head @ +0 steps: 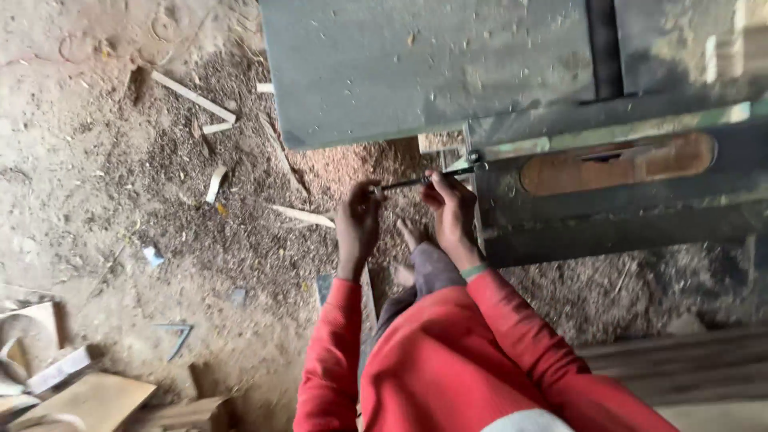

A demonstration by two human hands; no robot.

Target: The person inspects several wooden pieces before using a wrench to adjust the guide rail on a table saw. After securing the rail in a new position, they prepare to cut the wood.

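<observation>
A thin dark metal rod (412,182) sticks out leftward from the side of a grey-green woodworking machine (608,208). My left hand (358,224) grips the rod's free outer end. My right hand (450,210) holds the rod closer to the machine, just left of the bolt where it enters the frame. Both arms wear red sleeves, and a green band circles my right wrist. Below my hands I see my knee in grey trousers and my bare foot (410,240) on the sawdust.
The machine's flat grey table (432,72) overhangs at the top. Sawdust and wood offcuts (196,100) litter the dirt floor on the left. Boards and scraps (88,400) lie bottom left. A wooden plank (688,360) runs along the lower right.
</observation>
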